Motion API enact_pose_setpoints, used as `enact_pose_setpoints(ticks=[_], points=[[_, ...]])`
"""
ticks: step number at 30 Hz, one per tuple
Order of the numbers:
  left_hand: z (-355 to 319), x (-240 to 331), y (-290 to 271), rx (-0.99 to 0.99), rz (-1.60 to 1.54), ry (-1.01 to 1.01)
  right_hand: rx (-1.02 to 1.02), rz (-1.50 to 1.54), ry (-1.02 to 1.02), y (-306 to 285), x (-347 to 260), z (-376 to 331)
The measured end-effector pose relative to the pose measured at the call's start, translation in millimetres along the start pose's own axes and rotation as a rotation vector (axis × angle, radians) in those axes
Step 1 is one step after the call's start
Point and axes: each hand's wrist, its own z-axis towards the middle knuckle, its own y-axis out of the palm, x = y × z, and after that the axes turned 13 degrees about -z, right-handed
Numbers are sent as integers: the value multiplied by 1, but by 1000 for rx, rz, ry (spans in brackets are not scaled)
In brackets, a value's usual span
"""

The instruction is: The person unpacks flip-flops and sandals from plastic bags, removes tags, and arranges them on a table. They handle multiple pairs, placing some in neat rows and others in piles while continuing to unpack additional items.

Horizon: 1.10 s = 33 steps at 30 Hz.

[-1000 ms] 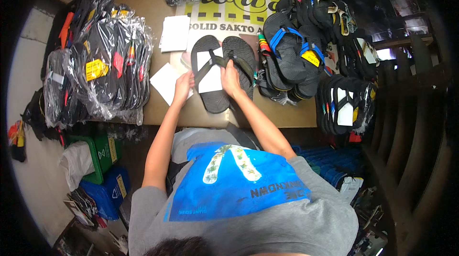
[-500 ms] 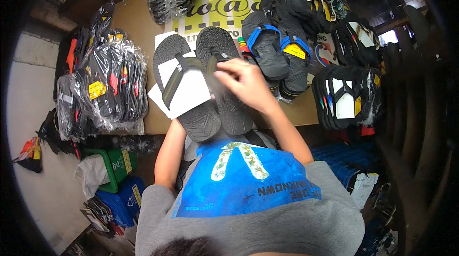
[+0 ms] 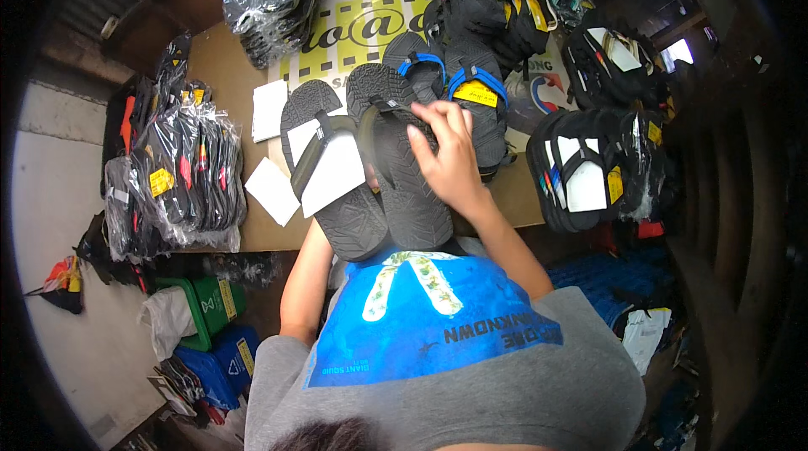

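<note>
A pair of black flip-flops (image 3: 418,214) with dark olive straps is held up before my chest, soles side by side and toes pointing away. My left hand (image 3: 316,234) supports them from underneath; its fingers are mostly hidden behind the soles. A white card (image 3: 335,173) is tucked under the left flip-flop's strap. At the outer edge of the right flip-flop, near its strap, is my right hand (image 3: 450,152), open, with its thumb apart from the bent fingers. No card shows under that right strap.
Loose white cards (image 3: 273,191) lie left of the pair. Plastic-wrapped flip-flops (image 3: 198,173) stand at left, with another wrapped stack (image 3: 273,1) behind. Blue-strapped flip-flops (image 3: 477,64) lie beyond my right hand. Black flip-flops with a card (image 3: 581,169) stand at right. Green (image 3: 210,308) and blue bins are below left.
My right hand has moved from over the right strap toward the sole's outer edge, its fingers spreading. The held pair has shifted off the loose cards, which now show apart. The view has shifted slightly.
</note>
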Motion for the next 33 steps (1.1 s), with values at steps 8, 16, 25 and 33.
enact_pose_setpoints(ticks=[8,16,25,33], points=[[65,-32,74,68,184,75,-28,134,258,-4,11,5],[145,-70,173,41,-388,-435,168,107,285,-113,184,57],[94,-42,95,491,14,-202,78,-122,332,-278,456,177],[45,-41,37,741,-86,-107,-36,-479,376,-216,580,157]])
